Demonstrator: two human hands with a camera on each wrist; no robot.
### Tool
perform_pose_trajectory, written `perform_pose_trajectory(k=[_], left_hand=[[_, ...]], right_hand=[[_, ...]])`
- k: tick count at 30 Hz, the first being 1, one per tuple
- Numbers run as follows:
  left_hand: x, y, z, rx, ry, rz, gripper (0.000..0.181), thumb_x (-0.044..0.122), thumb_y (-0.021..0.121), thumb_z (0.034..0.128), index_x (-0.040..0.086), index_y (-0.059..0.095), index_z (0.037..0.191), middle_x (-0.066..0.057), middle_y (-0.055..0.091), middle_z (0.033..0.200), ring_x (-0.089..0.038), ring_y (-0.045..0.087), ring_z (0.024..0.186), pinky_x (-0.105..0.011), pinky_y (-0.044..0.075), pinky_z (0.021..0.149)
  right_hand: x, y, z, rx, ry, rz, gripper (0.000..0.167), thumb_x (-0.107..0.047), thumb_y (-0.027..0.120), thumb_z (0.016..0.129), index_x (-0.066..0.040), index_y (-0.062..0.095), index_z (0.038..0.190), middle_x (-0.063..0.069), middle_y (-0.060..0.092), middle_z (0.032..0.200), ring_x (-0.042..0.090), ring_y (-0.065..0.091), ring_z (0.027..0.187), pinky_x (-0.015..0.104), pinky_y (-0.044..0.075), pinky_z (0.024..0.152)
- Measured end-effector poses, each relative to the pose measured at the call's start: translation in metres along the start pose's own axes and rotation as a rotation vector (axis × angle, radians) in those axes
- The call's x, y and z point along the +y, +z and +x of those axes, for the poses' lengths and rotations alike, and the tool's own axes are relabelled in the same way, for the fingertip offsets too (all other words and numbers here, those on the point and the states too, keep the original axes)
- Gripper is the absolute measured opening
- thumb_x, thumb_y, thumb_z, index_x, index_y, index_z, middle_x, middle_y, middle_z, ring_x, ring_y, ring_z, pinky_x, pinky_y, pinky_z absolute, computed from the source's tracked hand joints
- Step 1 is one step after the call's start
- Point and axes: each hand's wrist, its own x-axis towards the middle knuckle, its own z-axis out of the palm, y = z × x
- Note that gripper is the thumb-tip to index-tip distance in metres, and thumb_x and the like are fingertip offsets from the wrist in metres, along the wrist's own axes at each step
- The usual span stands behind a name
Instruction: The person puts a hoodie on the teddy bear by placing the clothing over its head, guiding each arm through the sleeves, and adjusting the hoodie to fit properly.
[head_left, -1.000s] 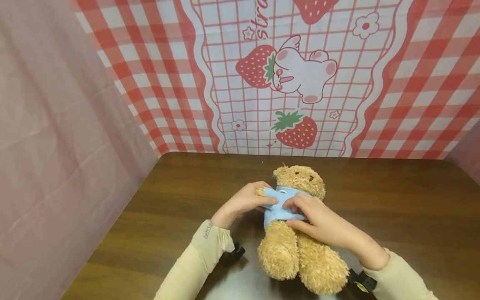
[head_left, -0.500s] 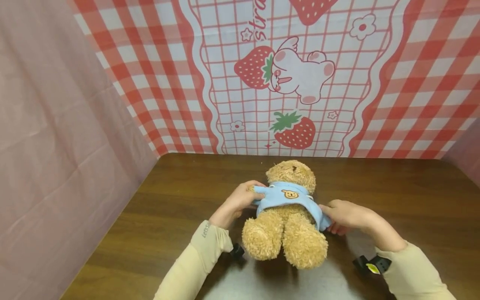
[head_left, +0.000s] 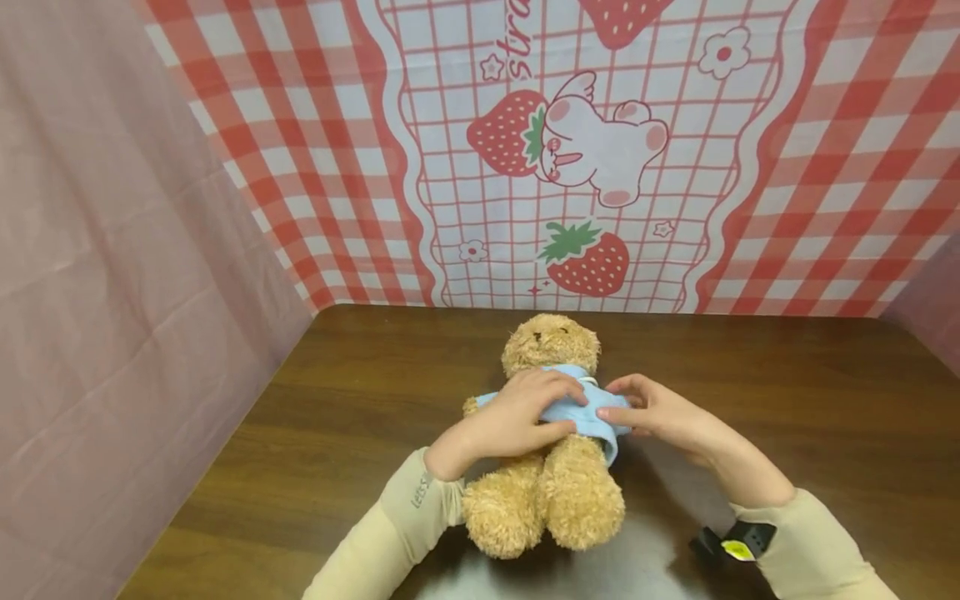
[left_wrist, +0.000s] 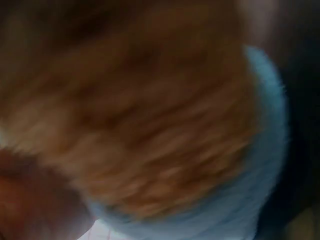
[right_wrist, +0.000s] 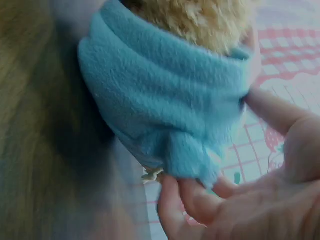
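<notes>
A tan plush teddy bear [head_left: 551, 343] in a light blue shirt [head_left: 600, 418] lies on its back, head away from me. My left hand [head_left: 513, 417] rests across its belly, fingers and thumb apart and touching the shirt. The shirt's front picture is covered. On the bear's other side, my right hand [head_left: 663, 417] holds the sleeved arm, thumb on the shirt. The right wrist view shows those fingers curled at the sleeve end [right_wrist: 187, 160]. In the left wrist view, blurred brown fur [left_wrist: 150, 115] and the blue hem [left_wrist: 267, 115] fill most of the picture.
The brown wooden table [head_left: 360, 400] runs back to a red and white checked cloth [head_left: 337, 167] with strawberries on it. A pink curtain [head_left: 127, 292] hangs at the left. A black strap device [head_left: 738, 542] sits at my right wrist.
The bear has shifted left and its head has turned. My left hand has moved from its arm onto the belly. My right hand went from the shirt front to the other sleeve.
</notes>
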Motion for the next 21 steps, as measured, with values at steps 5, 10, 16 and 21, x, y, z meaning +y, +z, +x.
perform_pose_trajectory(k=[5, 10, 16, 21], left_hand=[[0.006, 0.012, 0.003, -0.050, 0.027, 0.147, 0.033, 0.031, 0.047, 0.0940, 0.022, 0.051, 0.126, 0.005, 0.050, 0.130, -0.011, 0.040, 0.125, -0.041, 0.020, 0.109], [0.013, 0.014, 0.005, -0.083, -0.038, 0.207, 0.033, 0.033, 0.044, 0.0951, 0.024, 0.054, 0.126, 0.007, 0.050, 0.131, -0.013, 0.038, 0.127, -0.043, 0.016, 0.110], [0.015, 0.014, 0.004, -0.172, -0.072, 0.334, 0.039, 0.036, 0.029, 0.0991, 0.028, 0.047, 0.132, 0.008, 0.041, 0.138, -0.015, 0.029, 0.132, -0.046, 0.012, 0.111], [0.009, 0.013, 0.003, -0.170, -0.071, 0.300, 0.038, 0.033, 0.029, 0.0995, 0.026, 0.046, 0.133, 0.006, 0.040, 0.138, -0.015, 0.028, 0.132, -0.045, 0.010, 0.111]], right_hand=[[-0.002, 0.010, 0.001, 0.166, -0.040, -0.061, 0.055, -0.020, 0.067, 0.082, 0.008, 0.039, 0.120, 0.016, 0.058, 0.099, 0.012, 0.055, 0.080, 0.032, 0.048, 0.071], [-0.006, 0.022, -0.002, 0.335, -0.061, -0.113, 0.046, -0.021, 0.070, 0.079, 0.002, 0.050, 0.114, 0.019, 0.061, 0.105, 0.018, 0.058, 0.089, 0.028, 0.048, 0.064], [-0.004, 0.025, -0.006, 0.286, -0.098, 0.141, 0.041, -0.022, 0.058, 0.089, 0.002, 0.049, 0.121, -0.004, 0.063, 0.099, 0.004, 0.054, 0.082, 0.027, 0.042, 0.069], [0.004, 0.023, -0.007, 0.231, -0.254, 0.160, 0.031, -0.008, 0.049, 0.093, 0.006, 0.047, 0.121, -0.011, 0.064, 0.090, 0.001, 0.056, 0.077, 0.021, 0.045, 0.066]])
